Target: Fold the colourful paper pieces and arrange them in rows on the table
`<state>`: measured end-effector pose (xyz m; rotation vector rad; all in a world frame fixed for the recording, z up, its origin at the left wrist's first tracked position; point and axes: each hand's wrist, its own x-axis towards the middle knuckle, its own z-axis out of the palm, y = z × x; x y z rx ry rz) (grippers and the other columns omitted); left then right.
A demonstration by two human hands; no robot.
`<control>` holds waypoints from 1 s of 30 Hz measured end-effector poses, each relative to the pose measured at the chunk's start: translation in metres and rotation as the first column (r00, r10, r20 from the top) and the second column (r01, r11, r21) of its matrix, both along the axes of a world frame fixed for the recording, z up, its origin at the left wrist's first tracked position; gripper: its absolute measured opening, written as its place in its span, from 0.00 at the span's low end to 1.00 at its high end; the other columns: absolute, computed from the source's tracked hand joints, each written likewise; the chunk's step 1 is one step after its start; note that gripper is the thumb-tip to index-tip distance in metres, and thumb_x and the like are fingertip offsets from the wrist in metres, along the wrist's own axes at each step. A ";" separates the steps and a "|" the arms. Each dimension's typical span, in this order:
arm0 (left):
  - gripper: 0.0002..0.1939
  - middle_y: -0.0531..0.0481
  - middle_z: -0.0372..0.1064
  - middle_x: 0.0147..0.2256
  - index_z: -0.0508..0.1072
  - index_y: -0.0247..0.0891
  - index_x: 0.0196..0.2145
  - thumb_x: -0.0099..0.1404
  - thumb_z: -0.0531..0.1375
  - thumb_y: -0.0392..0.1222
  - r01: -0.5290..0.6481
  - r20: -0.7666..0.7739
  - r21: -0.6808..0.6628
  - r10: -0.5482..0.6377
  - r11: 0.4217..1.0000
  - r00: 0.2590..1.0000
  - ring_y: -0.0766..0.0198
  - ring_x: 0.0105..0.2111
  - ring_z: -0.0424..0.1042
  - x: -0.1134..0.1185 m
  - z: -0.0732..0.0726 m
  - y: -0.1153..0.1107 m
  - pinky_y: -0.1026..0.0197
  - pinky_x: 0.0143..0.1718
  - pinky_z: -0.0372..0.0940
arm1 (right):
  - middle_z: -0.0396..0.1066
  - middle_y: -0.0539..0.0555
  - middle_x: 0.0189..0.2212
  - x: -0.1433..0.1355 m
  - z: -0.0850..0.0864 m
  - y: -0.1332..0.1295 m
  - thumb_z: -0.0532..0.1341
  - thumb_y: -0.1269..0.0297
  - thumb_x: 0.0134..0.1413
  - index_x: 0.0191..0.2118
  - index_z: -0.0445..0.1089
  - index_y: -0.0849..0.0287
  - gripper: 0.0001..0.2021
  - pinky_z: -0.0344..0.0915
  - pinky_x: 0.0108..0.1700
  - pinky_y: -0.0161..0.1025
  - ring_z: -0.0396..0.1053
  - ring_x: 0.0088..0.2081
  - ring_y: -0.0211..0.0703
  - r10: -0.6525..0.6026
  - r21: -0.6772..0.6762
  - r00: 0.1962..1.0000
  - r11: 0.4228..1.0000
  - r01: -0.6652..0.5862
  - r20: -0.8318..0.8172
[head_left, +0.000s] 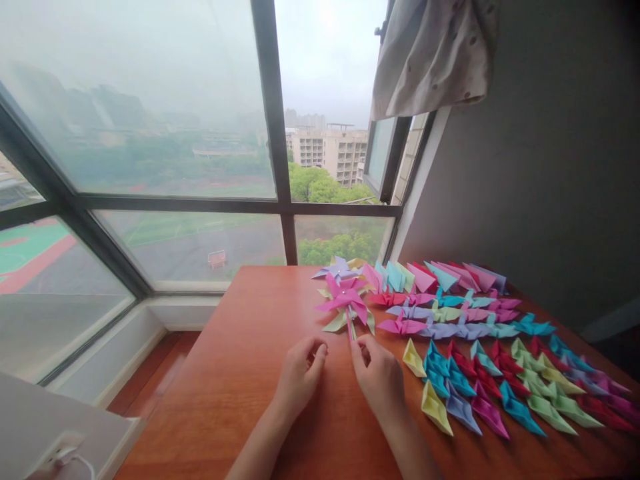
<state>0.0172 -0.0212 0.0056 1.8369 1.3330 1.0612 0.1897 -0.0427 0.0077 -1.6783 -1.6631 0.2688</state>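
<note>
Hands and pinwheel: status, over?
Right hand holds pink pinwheel by stick. Left hand alongside, loosely curled, nothing visibly held. Paper boats lie to the right.

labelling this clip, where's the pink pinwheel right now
In the head view, the pink pinwheel is just right of centre, left of the paper cranes, its stick in the right hand.

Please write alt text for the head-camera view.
The right hand holds a pink paper pinwheel by its stick at a wooden table; the left hand is curled nearby. Paper cranes and boats lie in rows at right.
</note>
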 end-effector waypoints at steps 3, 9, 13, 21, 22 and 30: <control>0.11 0.51 0.68 0.26 0.69 0.38 0.29 0.68 0.52 0.41 0.063 -0.172 0.033 -0.057 0.997 0.984 0.62 0.27 0.66 0.005 -0.002 -0.004 0.63 0.30 0.59 | 0.70 0.48 0.19 0.008 -0.008 0.003 0.56 0.55 0.62 0.31 0.67 0.55 0.11 0.48 0.26 0.35 0.70 0.24 0.42 -0.078 -0.071 0.992 0.994 0.085 0.098; 0.08 0.49 0.71 0.30 0.70 0.39 0.33 0.67 0.52 0.37 0.131 -0.324 0.051 -0.108 0.990 0.940 0.60 0.30 0.68 0.007 -0.002 -0.008 0.62 0.33 0.60 | 0.72 0.48 0.22 0.002 -0.024 0.001 0.56 0.55 0.62 0.35 0.66 0.55 0.10 0.43 0.26 0.36 0.71 0.25 0.43 -0.113 -0.098 0.979 0.987 0.131 0.170; 0.08 0.48 0.72 0.32 0.70 0.39 0.34 0.68 0.51 0.38 0.135 -0.356 0.047 -0.110 0.990 0.928 0.59 0.32 0.69 0.008 -0.003 -0.007 0.61 0.34 0.61 | 0.73 0.49 0.22 0.002 -0.029 0.000 0.57 0.57 0.62 0.34 0.67 0.54 0.09 0.41 0.27 0.37 0.70 0.24 0.42 -0.097 -0.118 0.970 0.985 0.126 0.222; 0.08 0.47 0.73 0.33 0.70 0.40 0.34 0.67 0.51 0.38 0.148 -0.394 0.067 -0.110 0.987 0.913 0.58 0.33 0.70 0.010 -0.005 -0.007 0.60 0.36 0.63 | 0.72 0.50 0.22 0.005 -0.028 -0.004 0.55 0.57 0.64 0.27 0.66 0.55 0.15 0.42 0.28 0.38 0.69 0.25 0.40 -0.048 -0.078 0.973 0.995 0.068 0.228; 0.08 0.47 0.73 0.33 0.70 0.40 0.34 0.68 0.51 0.38 0.149 -0.396 0.069 -0.110 0.986 0.912 0.58 0.33 0.70 0.010 -0.005 -0.007 0.60 0.36 0.63 | 0.71 0.49 0.22 0.005 -0.028 -0.004 0.54 0.57 0.64 0.26 0.66 0.56 0.15 0.43 0.28 0.37 0.68 0.25 0.39 -0.036 -0.071 0.976 0.996 0.052 0.215; 0.08 0.47 0.72 0.33 0.69 0.40 0.35 0.68 0.51 0.37 0.147 -0.402 0.071 -0.106 0.987 0.909 0.58 0.33 0.70 0.010 -0.008 -0.006 0.60 0.37 0.63 | 0.68 0.47 0.19 0.006 -0.029 -0.005 0.56 0.56 0.62 0.25 0.65 0.56 0.16 0.44 0.28 0.36 0.65 0.24 0.38 0.019 -0.063 0.982 0.998 -0.007 0.186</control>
